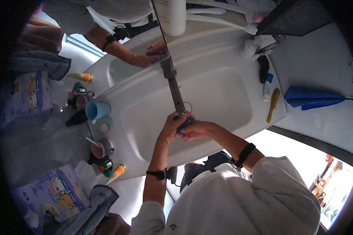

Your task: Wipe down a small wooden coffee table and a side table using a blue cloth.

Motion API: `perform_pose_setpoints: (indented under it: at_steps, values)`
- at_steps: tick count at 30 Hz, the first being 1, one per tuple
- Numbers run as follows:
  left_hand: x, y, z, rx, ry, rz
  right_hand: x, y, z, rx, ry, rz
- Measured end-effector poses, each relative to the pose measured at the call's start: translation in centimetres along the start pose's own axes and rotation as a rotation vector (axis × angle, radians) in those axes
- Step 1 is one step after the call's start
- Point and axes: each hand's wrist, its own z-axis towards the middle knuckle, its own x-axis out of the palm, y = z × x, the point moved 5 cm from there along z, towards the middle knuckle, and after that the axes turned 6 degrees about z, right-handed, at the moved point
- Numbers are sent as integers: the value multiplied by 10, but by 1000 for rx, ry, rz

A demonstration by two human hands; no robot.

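Both of my hands meet over the white washbasin, just below the spout of the metal faucet. Between them is a bunched dark blue cloth. My left hand grips it from the left, fingers curled over its upper side. From the right, my right hand holds its lower edge with bent fingers. Part of the cloth is hidden by the fingers, and whether water is running cannot be made out.
Along the left rim stand a blue cup, a pink mug and an orange-and-white tube. A yellow comb and a toothpaste tube lie on the right rim. A mirror reaches down close behind the faucet.
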Motion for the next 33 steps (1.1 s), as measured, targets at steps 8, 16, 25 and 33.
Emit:
perform_pose_setpoints:
  at_steps: [8, 16, 25, 33]
  values:
    - [-27, 31, 11, -188, -350, 39, -11, -2, 16, -114, -260, -373]
    - [-74, 79, 39, -285, -576, 321, -17, 8, 35, -327, -798, -1281]
    - [-90, 72, 12, -137, -816, 914, -20, -15, 62, 41, -981, -1717]
    - [-130, 37, -57, 135, -945, 583, 84, -3, 66, -13, -644, -1725]
